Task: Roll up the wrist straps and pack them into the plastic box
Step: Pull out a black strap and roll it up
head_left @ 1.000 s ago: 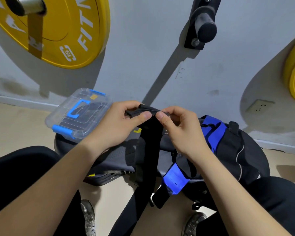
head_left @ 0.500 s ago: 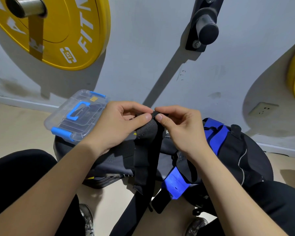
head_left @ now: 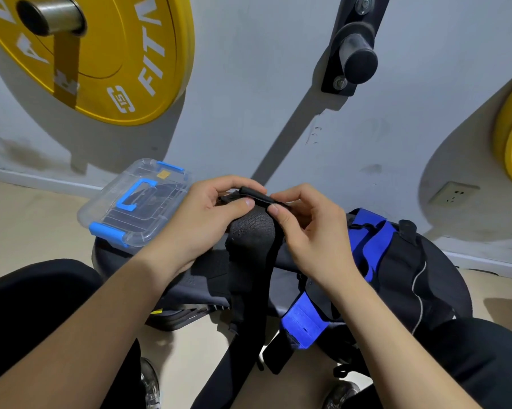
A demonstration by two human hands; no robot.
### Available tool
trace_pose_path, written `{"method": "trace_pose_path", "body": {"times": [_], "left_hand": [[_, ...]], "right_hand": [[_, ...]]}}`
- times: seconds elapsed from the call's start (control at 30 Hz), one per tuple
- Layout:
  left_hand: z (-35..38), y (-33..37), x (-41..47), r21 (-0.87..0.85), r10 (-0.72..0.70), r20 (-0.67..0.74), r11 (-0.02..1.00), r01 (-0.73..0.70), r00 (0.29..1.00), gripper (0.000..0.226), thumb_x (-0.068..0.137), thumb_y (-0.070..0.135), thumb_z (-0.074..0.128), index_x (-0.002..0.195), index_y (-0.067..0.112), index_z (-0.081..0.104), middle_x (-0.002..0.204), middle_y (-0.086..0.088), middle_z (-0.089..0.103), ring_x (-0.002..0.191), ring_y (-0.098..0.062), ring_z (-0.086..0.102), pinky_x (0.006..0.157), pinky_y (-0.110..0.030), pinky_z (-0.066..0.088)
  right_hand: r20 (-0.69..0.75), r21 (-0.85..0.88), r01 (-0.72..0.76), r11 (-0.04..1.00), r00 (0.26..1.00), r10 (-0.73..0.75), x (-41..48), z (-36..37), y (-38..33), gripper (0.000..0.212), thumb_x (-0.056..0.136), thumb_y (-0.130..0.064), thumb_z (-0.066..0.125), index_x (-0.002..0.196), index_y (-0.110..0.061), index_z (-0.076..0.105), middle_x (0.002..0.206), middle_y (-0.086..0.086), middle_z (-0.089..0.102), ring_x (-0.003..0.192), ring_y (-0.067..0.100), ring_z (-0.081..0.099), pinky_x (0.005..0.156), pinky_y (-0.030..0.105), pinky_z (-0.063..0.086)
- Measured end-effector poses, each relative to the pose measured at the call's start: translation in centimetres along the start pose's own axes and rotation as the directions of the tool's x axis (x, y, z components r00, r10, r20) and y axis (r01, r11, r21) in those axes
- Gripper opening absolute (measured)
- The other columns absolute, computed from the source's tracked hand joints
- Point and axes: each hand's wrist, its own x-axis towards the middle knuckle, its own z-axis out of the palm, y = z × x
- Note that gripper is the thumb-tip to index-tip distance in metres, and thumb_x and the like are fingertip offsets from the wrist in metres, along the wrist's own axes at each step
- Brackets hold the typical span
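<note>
Left hand (head_left: 207,222) and right hand (head_left: 313,234) meet at the folded top end of a long black woven wrist strap (head_left: 253,240). Fingers (head_left: 244,203) of both hands are curled and pressed together, thumbs against forefingers, pinching that rolled end from either side. The thumb tips are close to each other but apart. Below the fingers the strap widens into a mesh-textured pad, then hangs as a narrow band between the person's knees. Behind and under the fingers is a dark padded tabletop (head_left: 198,281). Left of the left fingers, just beside the left knuckles, a clear rectangular plastic box with blue latches and a blue handle (head_left: 101,212) sits on the tabletop, lid on. Dark contents show through the lid, cannot tell what. Right of the right fingers, a black fabric bag with a thin grey piping line (head_left: 434,270) lies on the tabletop, with bright blue fabric bands (head_left: 374,240) on it. Far above the left fingers, a yellow round weight plate (head_left: 125,60) hangs on the grey wall. Above the right fingers is a black wall peg (head_left: 358,62).
</note>
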Motion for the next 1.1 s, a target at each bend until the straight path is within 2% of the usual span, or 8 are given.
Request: {"method": "trace_pose_path", "body": {"times": [0.2, 0.3, 0.4, 0.5, 0.63, 0.8, 0.93, 1.1], "left_hand": [[0.3, 0.2, -0.1, -0.295, -0.132, -0.004, 0.947, 0.125, 0.991, 0.029, 0.09, 0.006, 0.056, 0.091, 0.013, 0.084, 0.098, -0.018, 0.077, 0.097, -0.027, 0.071, 0.09, -0.039, 0.056], [-0.4, 0.0, -0.2, -0.112, -0.051, -0.045, 0.993, 0.046, 0.998, 0.012, 0.094, 0.013, 0.074, 0.098, 0.019, 0.084, 0.102, -0.017, 0.079, 0.096, -0.024, 0.072, 0.095, -0.042, 0.055], [-1.3, -0.1, 0.0, 0.146, 0.049, -0.033, 0.988, -0.044, 0.998, 0.026, 0.098, 0.007, 0.076, 0.116, 0.025, 0.082, 0.11, -0.001, 0.082, 0.106, -0.014, 0.075, 0.098, -0.035, 0.058], [-1.9, 0.1, 0.2, 0.257, 0.074, -0.04, 0.964, -0.061, 0.996, 0.022, 0.095, 0.011, 0.08, 0.11, 0.027, 0.082, 0.097, 0.006, 0.083, 0.09, -0.008, 0.077, 0.081, -0.022, 0.057], [-1.9, -0.5, 0.0, 0.61, 0.144, -0.065, 0.789, -0.075, 0.987, 0.011, 0.099, 0.029, 0.075, 0.097, 0.032, 0.064, 0.084, 0.005, 0.073, 0.069, -0.01, 0.066, 0.066, -0.028, 0.051], [-1.8, -0.4, -0.1, 0.277, 0.097, -0.011, 0.957, -0.09, 0.995, 0.012, 0.096, 0.035, 0.073, 0.094, 0.029, 0.063, 0.091, -0.01, 0.071, 0.078, -0.012, 0.064, 0.076, -0.037, 0.054], [-2.3, -0.9, 0.1, 0.252, 0.129, -0.072, 0.962, -0.107, 0.989, 0.008, 0.089, 0.03, 0.079, 0.091, 0.028, 0.072, 0.084, -0.003, 0.074, 0.08, -0.013, 0.065, 0.079, -0.035, 0.052], [-3.0, -0.9, -0.1, 0.248, 0.125, -0.079, 0.963, -0.102, 0.989, 0.026, 0.081, 0.026, 0.087, 0.106, 0.034, 0.081, 0.086, 0.003, 0.078, 0.083, -0.022, 0.076, 0.083, -0.037, 0.062]], "right_hand": [[-0.018, -0.027, 0.039, 0.999, 0.999, -0.04, 0.5, -0.5, -0.8, 0.02, 0.088, -0.007, 0.085, 0.093, -0.026, 0.085, 0.08, -0.013, 0.08, 0.071, 0.011, 0.074, 0.071, 0.036, 0.06], [0.024, -0.033, 0.01, 0.999, 1.0, -0.009, 0.6, -0.8, -1.1, 0.019, 0.087, -0.01, 0.085, 0.097, -0.027, 0.086, 0.081, -0.009, 0.08, 0.072, 0.012, 0.073, 0.074, 0.033, 0.06], [0.131, 0.122, -0.157, 0.98, 0.981, 0.141, 1.1, -1.0, -0.9, 0.024, 0.091, -0.016, 0.085, 0.114, -0.024, 0.081, 0.082, -0.005, 0.078, 0.07, 0.013, 0.067, 0.07, 0.03, 0.055], [0.264, 0.185, -0.351, 0.918, 0.917, 0.298, 1.6, -0.9, -0.4, 0.014, 0.099, -0.019, 0.078, 0.112, -0.015, 0.079, 0.078, 0.011, 0.073, 0.071, 0.01, 0.064, 0.074, 0.028, 0.051], [0.262, 0.238, -0.441, 0.866, 0.887, 0.38, 1.5, 0.1, 0.0, 0.007, 0.097, -0.013, 0.08, 0.102, -0.014, 0.076, 0.07, 0.009, 0.061, 0.068, 0.023, 0.053, 0.072, 0.038, 0.042], [0.212, 0.254, -0.366, 0.895, 0.924, 0.317, 1.6, 0.9, 0.0, 0.018, 0.096, -0.008, 0.079, 0.092, -0.023, 0.07, 0.054, 0.002, 0.051, 0.057, 0.022, 0.04, 0.056, 0.035, 0.035], [0.165, 0.253, -0.296, 0.921, 0.951, 0.26, 1.9, 0.6, -0.3, 0.021, 0.086, -0.002, 0.085, 0.093, -0.022, 0.082, 0.067, 0.007, 0.067, 0.06, 0.012, 0.056, 0.061, 0.02, 0.046], [0.334, 0.282, -0.359, 0.89, 0.906, 0.259, 2.0, 0.4, -0.4, 0.018, 0.096, -0.02, 0.081, 0.114, -0.02, 0.081, 0.096, 0.037, 0.07, 0.08, 0.024, 0.064, 0.077, 0.039, 0.052]]}}
